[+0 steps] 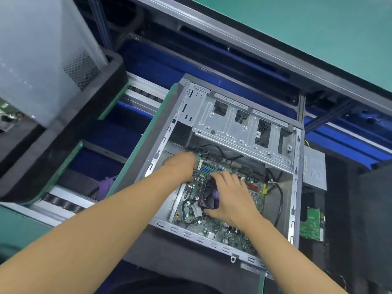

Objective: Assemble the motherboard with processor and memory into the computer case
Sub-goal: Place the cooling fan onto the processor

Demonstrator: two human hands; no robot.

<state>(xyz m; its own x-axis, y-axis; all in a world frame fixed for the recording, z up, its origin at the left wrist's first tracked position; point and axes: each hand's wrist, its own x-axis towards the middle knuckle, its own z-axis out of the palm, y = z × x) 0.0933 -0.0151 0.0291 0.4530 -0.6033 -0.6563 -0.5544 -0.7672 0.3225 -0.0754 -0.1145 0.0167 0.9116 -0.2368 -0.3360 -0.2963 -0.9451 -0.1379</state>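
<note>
An open grey computer case lies on its side in the middle of the view. Inside it sits the green motherboard, with blue and green memory slots at its far left corner. A black cooler fan sits over the processor area. My right hand grips the fan, fingers over its top and thumb at its near side. My left hand reaches down at the board's far left edge beside the memory slots; its fingertips are hidden.
The case's drive bay bracket spans its far side, black cables loop at the right. A second green circuit board lies right of the case. A silver power supply sits behind that. Another case under plastic stands upper left on a roller conveyor.
</note>
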